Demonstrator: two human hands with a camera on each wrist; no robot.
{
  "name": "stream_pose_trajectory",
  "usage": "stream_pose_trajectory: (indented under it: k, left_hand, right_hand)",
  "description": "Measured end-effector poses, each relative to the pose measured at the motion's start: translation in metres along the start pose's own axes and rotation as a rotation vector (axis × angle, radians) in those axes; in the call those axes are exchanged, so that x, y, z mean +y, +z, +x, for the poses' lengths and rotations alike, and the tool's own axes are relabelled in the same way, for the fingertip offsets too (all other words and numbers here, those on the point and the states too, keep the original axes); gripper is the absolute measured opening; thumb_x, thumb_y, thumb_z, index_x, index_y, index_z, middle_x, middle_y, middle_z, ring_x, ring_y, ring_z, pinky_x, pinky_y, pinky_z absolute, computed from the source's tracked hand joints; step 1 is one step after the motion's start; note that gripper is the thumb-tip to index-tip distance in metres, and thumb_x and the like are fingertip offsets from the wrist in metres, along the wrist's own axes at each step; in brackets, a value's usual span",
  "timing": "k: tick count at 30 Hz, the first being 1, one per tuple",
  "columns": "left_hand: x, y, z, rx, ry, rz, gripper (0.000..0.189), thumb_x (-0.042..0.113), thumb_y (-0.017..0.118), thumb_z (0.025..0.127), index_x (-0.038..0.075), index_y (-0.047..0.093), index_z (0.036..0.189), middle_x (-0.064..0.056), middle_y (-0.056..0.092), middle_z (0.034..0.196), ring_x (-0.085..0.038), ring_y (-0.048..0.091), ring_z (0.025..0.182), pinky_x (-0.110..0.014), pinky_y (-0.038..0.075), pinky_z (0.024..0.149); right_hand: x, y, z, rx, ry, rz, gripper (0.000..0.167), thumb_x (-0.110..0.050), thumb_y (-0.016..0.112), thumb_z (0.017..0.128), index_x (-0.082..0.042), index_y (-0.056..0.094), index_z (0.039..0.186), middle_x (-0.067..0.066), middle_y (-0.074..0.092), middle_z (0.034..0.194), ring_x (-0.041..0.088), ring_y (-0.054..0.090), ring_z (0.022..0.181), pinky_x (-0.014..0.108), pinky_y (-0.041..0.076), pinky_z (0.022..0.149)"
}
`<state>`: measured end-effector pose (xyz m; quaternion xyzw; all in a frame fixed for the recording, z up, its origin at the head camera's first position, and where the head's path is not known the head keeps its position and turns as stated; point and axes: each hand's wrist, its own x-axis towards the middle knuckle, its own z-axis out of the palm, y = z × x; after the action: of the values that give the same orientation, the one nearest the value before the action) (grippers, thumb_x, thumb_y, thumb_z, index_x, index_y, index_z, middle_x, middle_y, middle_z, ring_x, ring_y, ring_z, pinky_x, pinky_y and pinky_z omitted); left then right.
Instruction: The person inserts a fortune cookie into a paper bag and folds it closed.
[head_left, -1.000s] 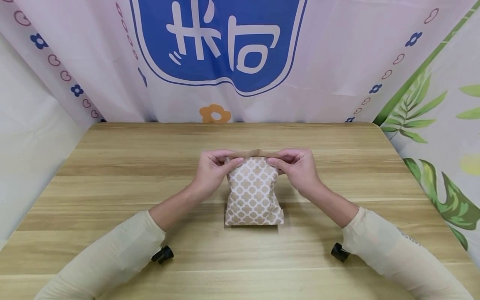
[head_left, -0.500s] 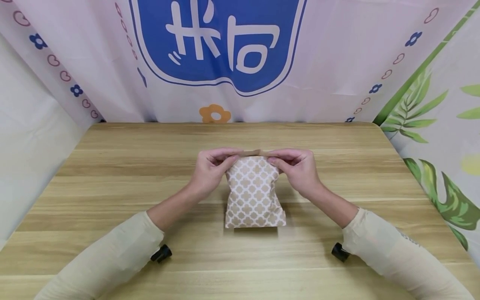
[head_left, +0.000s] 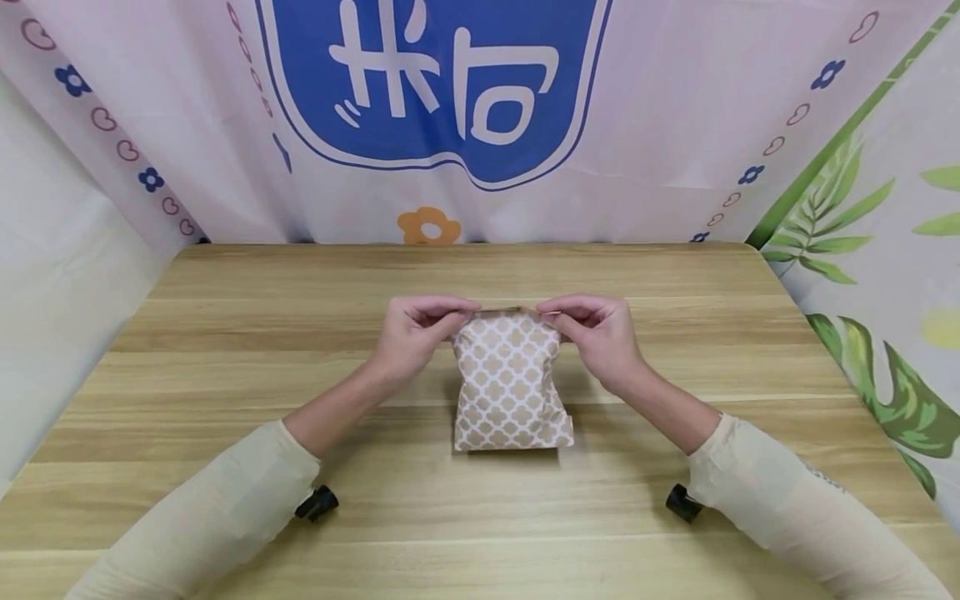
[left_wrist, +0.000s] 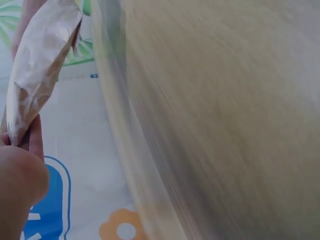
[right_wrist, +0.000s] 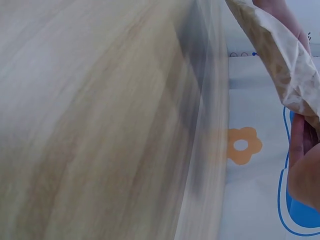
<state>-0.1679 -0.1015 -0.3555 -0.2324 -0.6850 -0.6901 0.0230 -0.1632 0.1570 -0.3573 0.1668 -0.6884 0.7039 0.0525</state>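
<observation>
A tan paper bag [head_left: 512, 383] with a white quatrefoil pattern stands in the middle of the head view, its top edge folded over. My left hand [head_left: 420, 333] pinches the top left corner between thumb and fingers. At the opposite corner, my right hand [head_left: 596, 337] pinches the fold the same way. Seen from the left wrist, the bag [left_wrist: 40, 60] is bulging and creased, with the left hand [left_wrist: 20, 170] at its end. The right wrist view shows the bag's side [right_wrist: 280, 55] and the right hand [right_wrist: 305, 170] gripping its edge. What the bag contains is hidden.
The wooden table [head_left: 225, 350] spreads under both arms. Behind it hangs a pink-white curtain [head_left: 660, 125] with a blue emblem. A leaf-print cloth [head_left: 885, 275] borders the right side. A black wrist camera [head_left: 317, 503] sits under the left sleeve, another [head_left: 683, 502] under the right.
The strip along the bag's top edge has turned down and looks narrower. My left hand has shifted slightly left and outward along the edge; the right has barely moved.
</observation>
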Motion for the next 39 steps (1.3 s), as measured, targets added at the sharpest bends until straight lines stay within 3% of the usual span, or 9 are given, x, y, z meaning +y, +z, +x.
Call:
stream_pose_trajectory:
  k: [4,10,16,20,23,31,34,39]
  left_hand:
    - [-0.002,-0.001,0.000,0.010,-0.008,-0.053,0.014,-0.012,0.063,0.096,-0.016,0.073,0.105,0.000,0.079,0.096,-0.008,0.071,0.078,-0.021,0.060,0.069]
    - [-0.003,-0.004,-0.001,-0.016,0.001,-0.063,0.015,-0.016,0.060,0.094,-0.014,0.075,0.098,-0.007,0.079,0.100,-0.009,0.073,0.086,-0.021,0.060,0.074]
    - [-0.002,-0.006,-0.001,-0.068,0.021,0.030,0.018,-0.016,0.057,0.093,-0.017,0.073,0.099,-0.024,0.075,0.110,-0.010,0.073,0.098,-0.014,0.044,0.056]
    - [-0.002,-0.007,-0.002,-0.083,0.024,0.084,0.019,-0.015,0.060,0.091,-0.014,0.075,0.102,-0.027,0.073,0.113,-0.016,0.073,0.101,-0.017,0.057,0.072]
    - [-0.002,-0.005,-0.001,-0.084,0.046,0.135,0.014,-0.012,0.067,0.091,-0.012,0.076,0.102,-0.025,0.075,0.111,-0.018,0.074,0.099,-0.024,0.060,0.079]
    - [0.000,0.000,0.001,-0.023,0.074,0.185,0.013,-0.013,0.075,0.086,-0.010,0.075,0.098,-0.022,0.076,0.096,-0.010,0.065,0.075,-0.022,0.056,0.069]
    - [0.003,0.002,0.002,-0.014,0.087,0.186,0.015,-0.014,0.076,0.084,-0.011,0.073,0.099,-0.023,0.075,0.095,-0.010,0.064,0.074,-0.022,0.056,0.068]
    - [0.006,0.006,0.001,-0.017,0.119,0.181,0.014,-0.016,0.076,0.083,-0.012,0.073,0.096,-0.023,0.075,0.092,-0.010,0.064,0.074,-0.021,0.056,0.068]
  right_hand:
    - [0.000,0.001,0.000,0.012,0.010,0.010,0.012,0.017,0.062,0.092,0.019,0.071,0.100,-0.007,0.079,0.087,0.006,0.072,0.079,0.022,0.060,0.071]
    - [0.000,0.002,0.000,0.029,0.015,0.027,0.011,0.017,0.063,0.092,0.017,0.073,0.098,-0.006,0.078,0.086,0.007,0.072,0.079,0.021,0.060,0.072]
    - [0.001,0.002,0.000,0.037,0.003,0.047,0.025,0.019,0.063,0.091,0.001,0.080,0.092,-0.002,0.079,0.088,0.007,0.072,0.080,0.021,0.060,0.073]
    - [0.003,0.001,0.000,0.032,-0.014,0.039,0.031,0.020,0.061,0.091,-0.004,0.081,0.090,0.005,0.079,0.091,0.008,0.071,0.081,0.020,0.059,0.073]
    - [0.003,0.000,-0.001,0.027,-0.029,0.005,0.030,0.021,0.061,0.090,-0.001,0.080,0.090,0.007,0.079,0.092,0.009,0.069,0.082,0.019,0.059,0.072]
    - [0.003,-0.004,-0.003,-0.056,-0.073,-0.076,0.017,0.021,0.054,0.092,0.020,0.070,0.094,-0.009,0.076,0.098,0.009,0.071,0.097,0.020,0.059,0.080]
    - [0.000,-0.007,-0.002,-0.088,-0.104,-0.110,0.019,0.017,0.054,0.092,0.016,0.072,0.093,-0.001,0.078,0.098,0.010,0.072,0.093,0.019,0.058,0.079]
    - [-0.006,-0.010,0.001,-0.106,-0.106,-0.163,0.009,0.014,0.070,0.088,0.013,0.073,0.096,0.011,0.078,0.094,0.009,0.070,0.075,0.020,0.058,0.067]
